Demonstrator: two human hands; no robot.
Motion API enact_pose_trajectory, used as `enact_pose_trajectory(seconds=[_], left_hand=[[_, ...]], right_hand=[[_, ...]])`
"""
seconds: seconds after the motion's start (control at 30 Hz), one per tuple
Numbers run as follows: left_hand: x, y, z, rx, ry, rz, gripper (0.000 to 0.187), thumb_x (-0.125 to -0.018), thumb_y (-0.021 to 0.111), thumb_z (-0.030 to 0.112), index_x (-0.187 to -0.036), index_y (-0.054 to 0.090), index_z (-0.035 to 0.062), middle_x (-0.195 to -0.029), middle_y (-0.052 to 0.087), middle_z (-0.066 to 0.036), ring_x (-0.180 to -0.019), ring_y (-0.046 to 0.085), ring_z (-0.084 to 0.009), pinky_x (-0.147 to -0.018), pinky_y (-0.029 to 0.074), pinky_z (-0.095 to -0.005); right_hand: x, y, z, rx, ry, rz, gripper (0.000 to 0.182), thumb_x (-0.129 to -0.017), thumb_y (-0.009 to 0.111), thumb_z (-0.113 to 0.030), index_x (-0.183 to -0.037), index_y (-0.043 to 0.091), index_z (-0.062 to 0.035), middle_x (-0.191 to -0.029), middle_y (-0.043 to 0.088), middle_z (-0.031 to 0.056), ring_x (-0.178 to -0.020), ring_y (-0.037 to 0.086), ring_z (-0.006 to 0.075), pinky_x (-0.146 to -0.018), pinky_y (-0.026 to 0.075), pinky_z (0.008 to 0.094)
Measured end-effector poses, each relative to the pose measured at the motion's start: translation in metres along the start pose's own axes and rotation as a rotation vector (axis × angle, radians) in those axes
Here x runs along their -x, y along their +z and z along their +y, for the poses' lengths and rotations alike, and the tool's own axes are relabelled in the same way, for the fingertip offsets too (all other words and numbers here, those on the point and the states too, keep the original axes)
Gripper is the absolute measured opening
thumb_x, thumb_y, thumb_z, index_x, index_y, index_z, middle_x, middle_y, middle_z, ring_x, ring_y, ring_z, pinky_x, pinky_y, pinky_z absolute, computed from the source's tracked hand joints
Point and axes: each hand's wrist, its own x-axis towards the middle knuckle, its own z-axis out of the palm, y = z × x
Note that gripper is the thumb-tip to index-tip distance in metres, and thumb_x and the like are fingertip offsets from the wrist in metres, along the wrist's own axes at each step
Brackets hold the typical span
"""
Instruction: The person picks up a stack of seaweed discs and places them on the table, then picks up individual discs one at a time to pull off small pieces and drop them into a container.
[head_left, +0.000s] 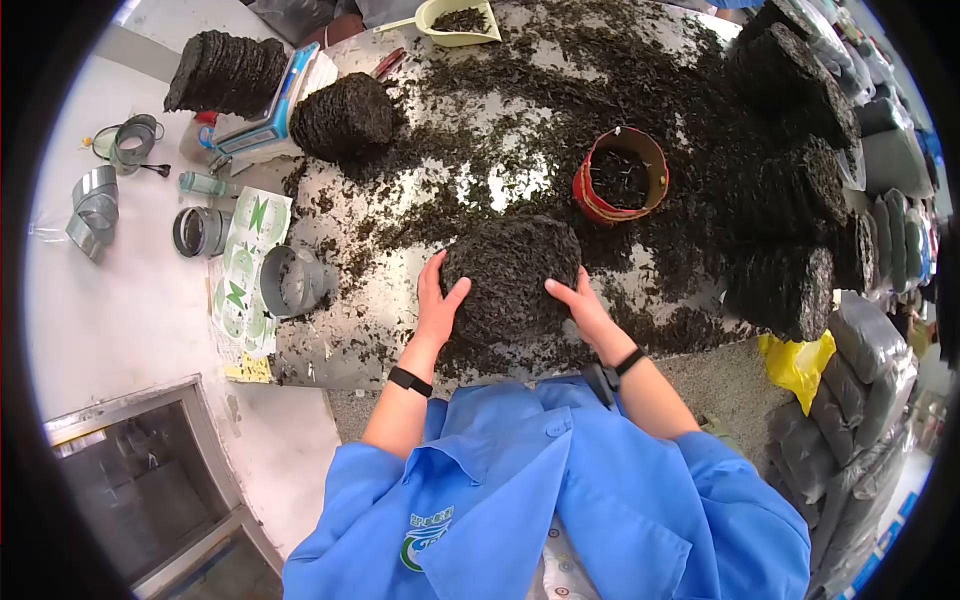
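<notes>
A round, dark stack of dried seaweed (pixel 512 280) is between my two hands at the near edge of the table. My left hand (pixel 437 302) presses against its left side, thumb toward me and fingers curled along the rim. On the opposite side, my right hand (pixel 588 312) grips the edge the same way. The fingertips are partly hidden behind the seaweed. Just beyond it to the right stands a red tin (pixel 590 207) with dark flakes inside.
Loose flakes litter the table (pixel 350 350). Seaweed stacks (pixel 780 290) line the right side; another stack (pixel 345 117) lies beside a blue-edged scale (pixel 275 125) at left. Grey rings (pixel 296 283) sit near the left edge. A dustpan (pixel 457 38) holds flakes at the back.
</notes>
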Motion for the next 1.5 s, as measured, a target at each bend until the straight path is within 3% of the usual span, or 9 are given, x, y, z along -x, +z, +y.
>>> enact_pose_trajectory(seconds=[0.3, 0.43, 0.57, 0.73, 0.83, 1.03, 1.23, 1.4, 1.5], left_hand=[[0.086, 0.0, 0.019, 1.064, -0.361, -0.082, 0.067, -0.107, 0.04, 0.052, -0.156, 0.033, 0.0064, -0.153, 0.047, -0.008, -0.141, 0.043, -0.023, -0.12, 0.031, -0.0408], [0.094, -0.006, 0.016, 0.735, -0.411, 0.065, 0.07, -0.101, 0.062, 0.033, -0.155, 0.029, 0.0021, -0.15, 0.045, -0.016, -0.137, 0.045, -0.0315, -0.116, 0.035, -0.0423], [0.078, -0.017, 0.023, -0.271, 0.085, 0.351, 0.085, -0.08, 0.082, 0.029, -0.145, 0.038, -0.0032, -0.138, 0.044, -0.025, -0.131, 0.041, -0.0433, -0.111, 0.037, -0.0512], [0.078, -0.028, 0.041, -0.361, 0.172, 0.409, 0.077, -0.077, 0.083, 0.027, -0.138, 0.046, -0.0031, -0.13, 0.047, -0.022, -0.12, 0.046, -0.0413, -0.104, 0.04, -0.0502], [0.082, -0.03, 0.048, -0.399, 0.234, 0.395, 0.074, -0.078, 0.084, 0.024, -0.134, 0.046, -0.0053, -0.126, 0.047, -0.02, -0.115, 0.048, -0.0354, -0.097, 0.043, -0.0445], [0.077, -0.039, 0.056, -0.029, -0.028, 0.287, 0.053, -0.083, 0.082, 0.017, -0.122, 0.052, -0.0033, -0.111, 0.054, -0.011, -0.093, 0.053, -0.0173, -0.079, 0.048, -0.0325], [0.064, -0.067, 0.048, 0.448, -0.199, 0.04, 0.038, -0.094, 0.069, 0.007, -0.124, 0.049, -0.0027, -0.111, 0.065, -0.008, -0.096, 0.061, -0.0126, -0.086, 0.051, -0.0283], [0.058, -0.063, 0.039, 0.564, -0.205, 0.098, 0.03, -0.099, 0.065, 0.014, -0.12, 0.05, -0.0019, -0.08, 0.049, 0.004, -0.07, 0.039, -0.0031, -0.06, 0.036, -0.0227], [0.057, -0.062, 0.035, 0.506, -0.288, 0.05, 0.033, -0.1, 0.064, 0.014, -0.123, 0.049, -0.0034, -0.089, 0.057, 0.0, -0.078, 0.049, -0.0057, -0.069, 0.043, -0.0231]], right_hand=[[-0.007, 0.039, -0.04, 0.339, -0.216, -0.274, 0.1, -0.075, 0.089, -0.024, -0.154, 0.031, -0.0027, -0.145, 0.051, 0.0187, -0.136, 0.048, 0.029, -0.114, 0.038, 0.0398], [-0.026, 0.049, -0.026, 0.588, -0.163, -0.253, 0.109, -0.07, 0.092, -0.034, -0.154, 0.031, -0.0002, -0.149, 0.045, 0.0263, -0.141, 0.043, 0.037, -0.117, 0.036, 0.0444], [-0.023, 0.028, -0.031, 0.893, -0.583, -0.005, 0.104, -0.074, 0.09, -0.036, -0.151, 0.034, 0.004, -0.15, 0.041, 0.0264, -0.142, 0.04, 0.0395, -0.117, 0.036, 0.0452], [-0.056, -0.047, -0.101, 1.434, -0.933, 0.699, 0.074, -0.074, 0.081, -0.013, -0.14, 0.048, -0.003, -0.136, 0.053, 0.0212, -0.13, 0.048, 0.0396, -0.116, 0.032, 0.0521], [-0.085, -0.071, -0.095, 1.626, -0.849, 0.409, 0.018, -0.082, 0.072, -0.012, -0.1, 0.069, -0.0113, -0.099, 0.069, 0.0038, -0.11, 0.061, 0.0264, -0.115, 0.028, 0.056], [-0.091, -0.013, -0.073, 1.542, -0.956, 0.191, 0.003, -0.083, 0.072, -0.014, -0.086, 0.07, -0.0139, -0.085, 0.068, 0.0001, -0.101, 0.063, 0.0217, -0.115, 0.026, 0.0545], [-0.024, 0.014, -0.089, 1.315, -1.062, 0.222, 0.052, -0.077, 0.081, -0.016, -0.124, 0.062, -0.0057, -0.115, 0.062, 0.0141, -0.099, 0.062, 0.0309, -0.106, 0.042, 0.0489], [0.023, 0.046, -0.027, 0.719, -0.407, -0.001, 0.055, -0.083, 0.084, -0.02, -0.127, 0.059, 0.0009, -0.105, 0.058, 0.0092, -0.086, 0.056, 0.0157, -0.076, 0.052, 0.0308], [0.028, 0.062, -0.03, 0.806, -0.561, 0.125, 0.057, -0.08, 0.085, -0.017, -0.127, 0.059, -0.0002, -0.108, 0.053, 0.0106, -0.087, 0.054, 0.0192, -0.076, 0.051, 0.0312]])
